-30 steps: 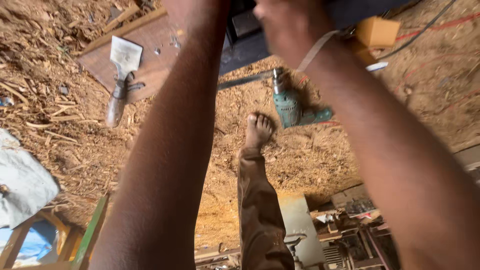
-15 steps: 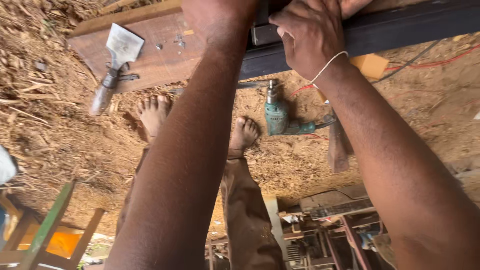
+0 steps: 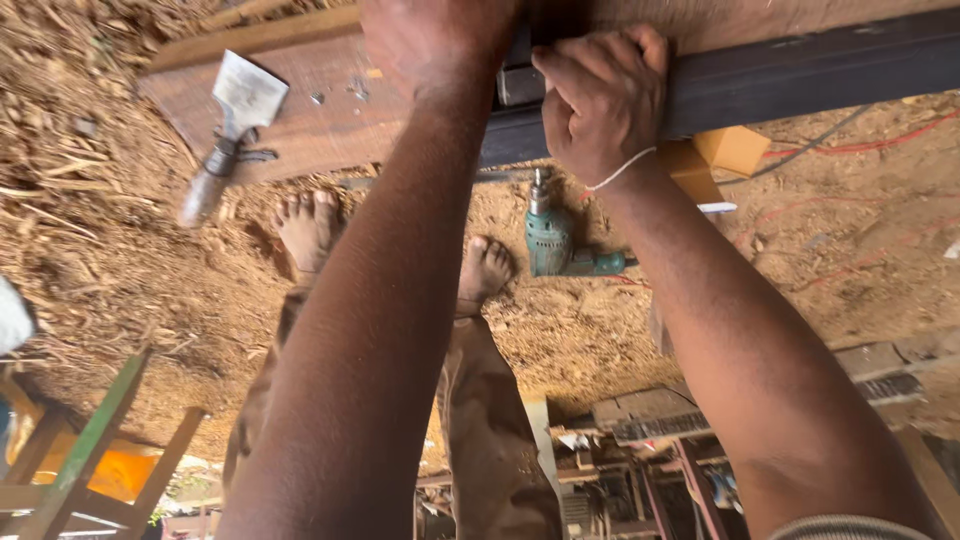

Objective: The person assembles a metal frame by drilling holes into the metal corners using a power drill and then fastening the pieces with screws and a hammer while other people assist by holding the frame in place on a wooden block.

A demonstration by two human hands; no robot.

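- My right hand (image 3: pixel 598 100), a second ago open near the dark metal beam (image 3: pixel 800 75), now wraps its edge.
- My left hand (image 3: pixel 435 40) has come onto it too.
- My second bare foot (image 3: pixel 306 228) has come into view.

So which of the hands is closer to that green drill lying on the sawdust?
Right. The right hand grips the dark beam straight above the green drill; the left hand sits farther off to the side.

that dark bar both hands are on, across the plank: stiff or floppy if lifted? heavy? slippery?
Likely stiff: the dark bar runs dead straight past the right hand, no sag visible. Probably heavy for its size; its smooth dark surface and sharp edges look like metal, and the left hand is on it too. Unlikely to roll: its flat faces look square-edged on the plank.
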